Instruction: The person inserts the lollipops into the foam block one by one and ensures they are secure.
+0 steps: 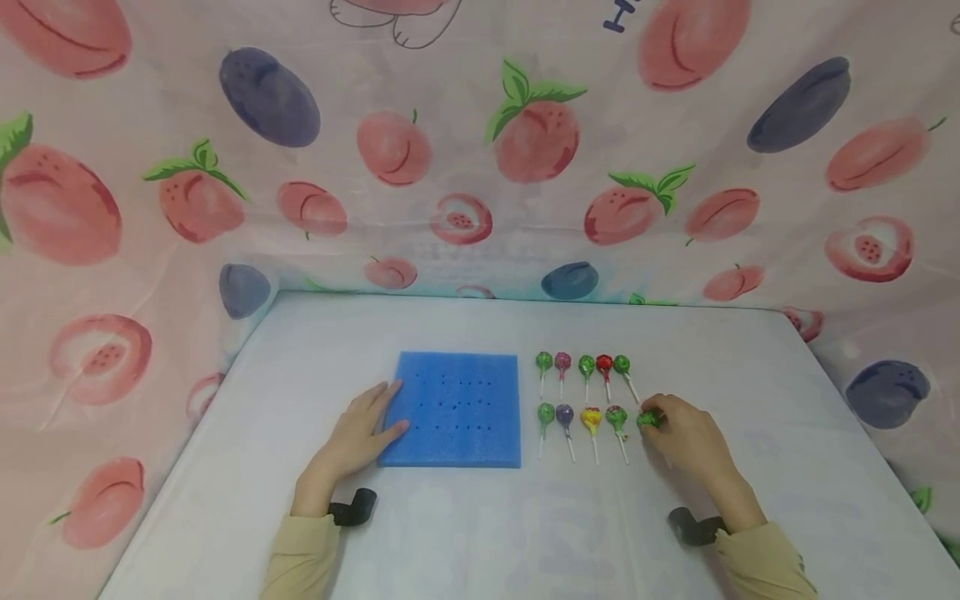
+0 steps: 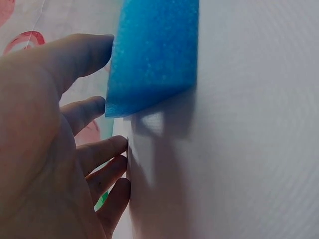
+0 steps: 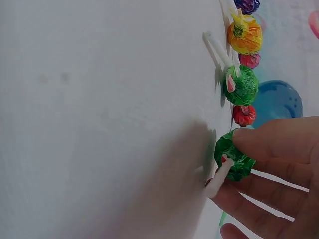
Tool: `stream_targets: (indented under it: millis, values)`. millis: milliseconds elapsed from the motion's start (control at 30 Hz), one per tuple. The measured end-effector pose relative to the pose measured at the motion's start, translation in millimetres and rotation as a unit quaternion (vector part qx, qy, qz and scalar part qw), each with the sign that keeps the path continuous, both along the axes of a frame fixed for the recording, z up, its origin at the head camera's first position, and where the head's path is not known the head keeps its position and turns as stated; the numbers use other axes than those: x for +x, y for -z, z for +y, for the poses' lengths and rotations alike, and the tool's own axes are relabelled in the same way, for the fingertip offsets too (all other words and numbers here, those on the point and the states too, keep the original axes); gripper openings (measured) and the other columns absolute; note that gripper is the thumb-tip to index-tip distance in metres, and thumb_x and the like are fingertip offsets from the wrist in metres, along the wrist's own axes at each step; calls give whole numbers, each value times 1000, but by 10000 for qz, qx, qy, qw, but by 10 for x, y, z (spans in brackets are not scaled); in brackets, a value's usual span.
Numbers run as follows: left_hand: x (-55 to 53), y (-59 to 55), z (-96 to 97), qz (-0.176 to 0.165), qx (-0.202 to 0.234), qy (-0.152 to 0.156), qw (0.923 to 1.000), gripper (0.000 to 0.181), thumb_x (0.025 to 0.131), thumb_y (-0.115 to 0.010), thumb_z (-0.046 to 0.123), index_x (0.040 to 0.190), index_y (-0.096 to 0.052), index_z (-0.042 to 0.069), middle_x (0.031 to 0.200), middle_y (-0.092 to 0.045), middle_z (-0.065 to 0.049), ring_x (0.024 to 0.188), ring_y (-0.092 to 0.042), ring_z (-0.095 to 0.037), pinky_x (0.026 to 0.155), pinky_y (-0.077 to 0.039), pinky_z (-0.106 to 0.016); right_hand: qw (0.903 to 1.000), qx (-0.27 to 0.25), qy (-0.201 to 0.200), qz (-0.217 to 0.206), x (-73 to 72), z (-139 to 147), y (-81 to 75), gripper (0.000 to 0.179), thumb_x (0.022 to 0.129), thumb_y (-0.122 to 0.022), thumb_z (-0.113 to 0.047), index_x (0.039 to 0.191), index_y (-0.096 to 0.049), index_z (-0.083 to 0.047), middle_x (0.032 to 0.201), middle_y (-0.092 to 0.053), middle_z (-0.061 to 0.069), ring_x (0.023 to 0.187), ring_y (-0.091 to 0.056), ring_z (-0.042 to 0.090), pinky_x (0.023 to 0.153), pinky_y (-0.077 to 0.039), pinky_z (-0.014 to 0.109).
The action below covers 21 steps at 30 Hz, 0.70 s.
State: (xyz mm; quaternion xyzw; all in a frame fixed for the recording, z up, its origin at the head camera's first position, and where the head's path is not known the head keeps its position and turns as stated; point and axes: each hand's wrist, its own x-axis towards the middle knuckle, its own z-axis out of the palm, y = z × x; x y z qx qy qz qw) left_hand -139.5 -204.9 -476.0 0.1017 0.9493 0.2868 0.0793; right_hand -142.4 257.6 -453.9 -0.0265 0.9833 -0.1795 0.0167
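My left hand (image 1: 358,431) rests at the left edge of a blue foam board (image 1: 461,448) dotted with rows of small holes. Its thumb and fingers are spread and fairly straight, with the thumb touching the board's side in the left wrist view. Over to the right, my right hand (image 1: 693,442) pinches a green-wrapped lollipop (image 3: 237,162) by its head between thumb and fingers. The white stick points away from the palm. This hand is at the right end of two rows of lollipops, close beside another green lollipop (image 1: 617,416) with a red patch.
Between the board and my right hand lie several lollipops, among them a red one (image 1: 604,363), a yellow one (image 1: 591,417) and a purple one (image 1: 565,413). The white tabletop (image 1: 570,533) meets a fruit-printed cloth (image 1: 465,150) behind and at the sides.
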Motion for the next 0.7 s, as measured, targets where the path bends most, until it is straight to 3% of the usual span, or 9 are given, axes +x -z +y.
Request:
stream_targets:
  millis: [233, 700]
  values:
    - [-5, 8, 1, 58, -30, 12, 10000, 69, 97, -53, 39, 153, -24, 12, 157, -24, -23, 145, -21, -46, 113, -22, -66, 9993, -219, 97, -285, 22, -1, -25, 26, 84, -69, -13, 107, -65, -3, 101, -67, 15, 82, -61, 23, 66, -52, 39]
    - [-3, 17, 8, 52, -44, -3, 10000, 69, 97, -53, 40, 154, -23, 13, 158, -23, -22, 145, -20, -45, 113, -22, -67, 9978, -627, 91, -185, 31, -89, -136, 28, 86, -66, -13, 112, -62, -4, 108, -66, 16, 90, -62, 26, 68, -52, 37]
